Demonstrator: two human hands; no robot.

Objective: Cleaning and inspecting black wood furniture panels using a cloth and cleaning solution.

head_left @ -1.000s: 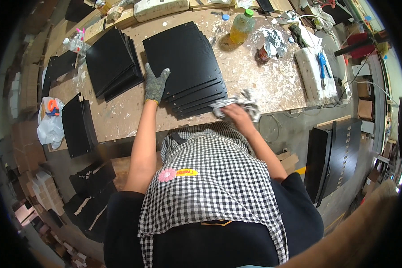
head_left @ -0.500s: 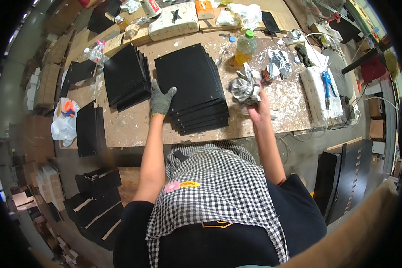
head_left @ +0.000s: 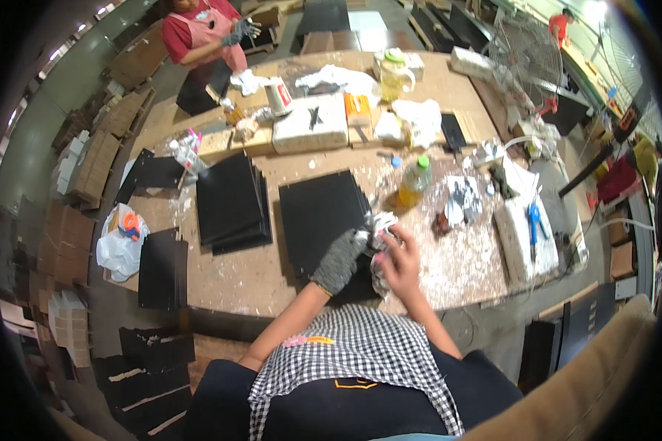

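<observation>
Both our hands meet over the near stack of black panels. Left hand, in a grey knit glove, curls its fingers onto a crumpled white-grey rag; bare right hand pinches the same rag from the other side. Rag sits at the stack's right edge, just above the worktable.

Risks as we judge them: the rag looks loosely bunched, so it could slip from the bare fingers or drag grit across the dark top panel and scratch it. White dust and debris lie thick on the table just right of the stack. A plastic bottle of yellow liquid stands near; a wide sweep could tip it onto the panels. A second stack of panels lies to the left, apart.
</observation>
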